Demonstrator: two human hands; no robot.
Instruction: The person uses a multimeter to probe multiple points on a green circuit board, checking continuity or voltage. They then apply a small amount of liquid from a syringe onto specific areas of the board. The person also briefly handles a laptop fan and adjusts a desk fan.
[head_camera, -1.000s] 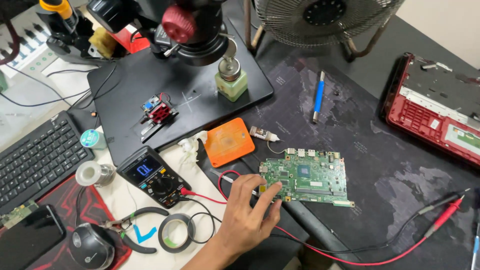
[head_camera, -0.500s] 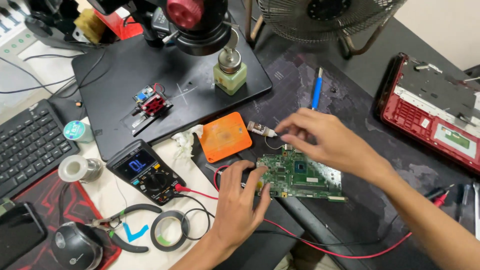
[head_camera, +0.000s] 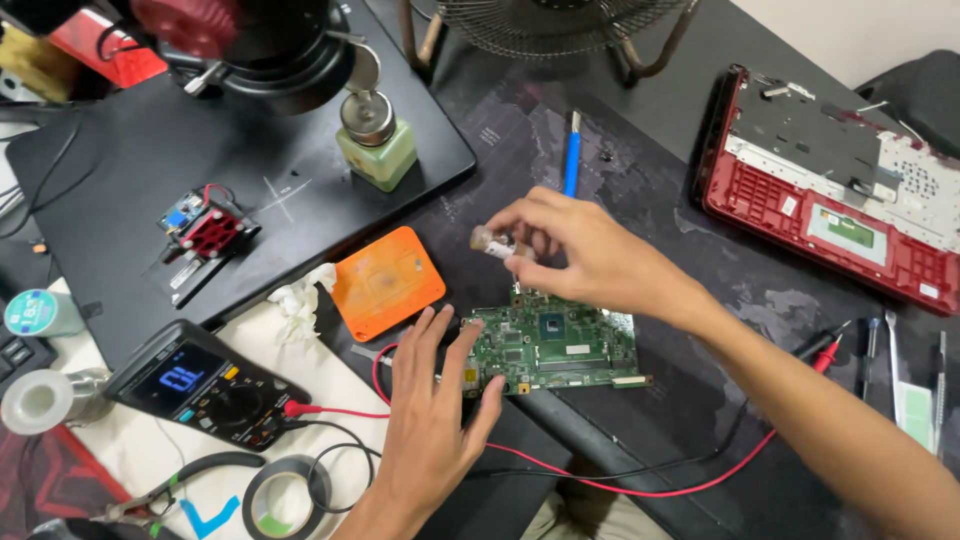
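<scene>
Taking the green circuit board (head_camera: 553, 350) as the landmark, and starting nearest the wearer: a roll of dark tape (head_camera: 285, 497) and a pair of pliers (head_camera: 175, 490) lie well to the board's near left, and a red test lead (head_camera: 640, 485) curves along its near side. The left hand (head_camera: 430, 420) rests flat and spread, fingers open, its fingertips (head_camera: 470, 335) pressing on the board's left edge, gripping nothing. Left of the board sits a black multimeter (head_camera: 205, 382) with a lit blue screen, and beyond that a small pale-labelled spool (head_camera: 40, 312). Just beyond the board's left corner lies an orange rounded square case (head_camera: 388, 280), closed — its contents cannot be told. Directly above the board's far edge, the right hand (head_camera: 585, 250) is curled, thumb and fingers pinched around a small cylindrical vial (head_camera: 492, 242) with a white label, held in the air. Farther left stands a green glass dispenser bottle (head_camera: 377, 145) with a metal top on a black plate (head_camera: 130, 170). Beyond lies a blue pen-shaped tool (head_camera: 572, 165), and far right an opened red laptop shell (head_camera: 830, 185).
</scene>
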